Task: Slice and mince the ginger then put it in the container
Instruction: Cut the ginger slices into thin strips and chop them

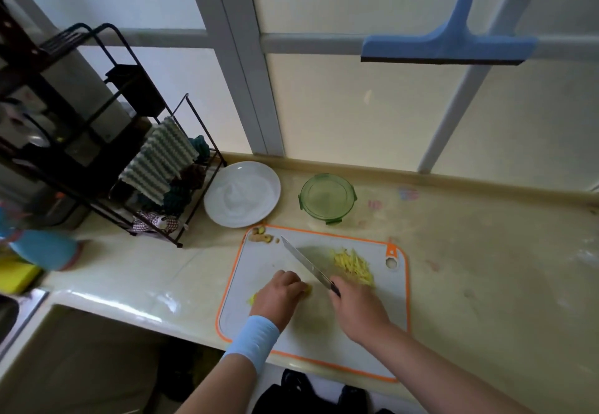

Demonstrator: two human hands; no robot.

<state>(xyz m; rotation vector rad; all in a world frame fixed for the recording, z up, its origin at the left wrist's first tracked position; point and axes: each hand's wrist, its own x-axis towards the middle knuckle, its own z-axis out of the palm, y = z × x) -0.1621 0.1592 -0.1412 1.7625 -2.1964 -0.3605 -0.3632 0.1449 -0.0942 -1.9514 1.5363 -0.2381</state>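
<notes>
The left hand curls over a ginger piece on the board, and the right hand grips the knife, blade just beside the left fingertips, tip toward 11 o'clock. The cut strips lie at 12 o'clock from the right hand, the nearer one, their pile running roughly 11 to 5. The container sits beyond the board at 12.

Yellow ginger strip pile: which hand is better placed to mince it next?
Right hand: it grips the steel kitchen knife, and the pile lies beside it. Left hand holds a yellow ginger piece.
</notes>
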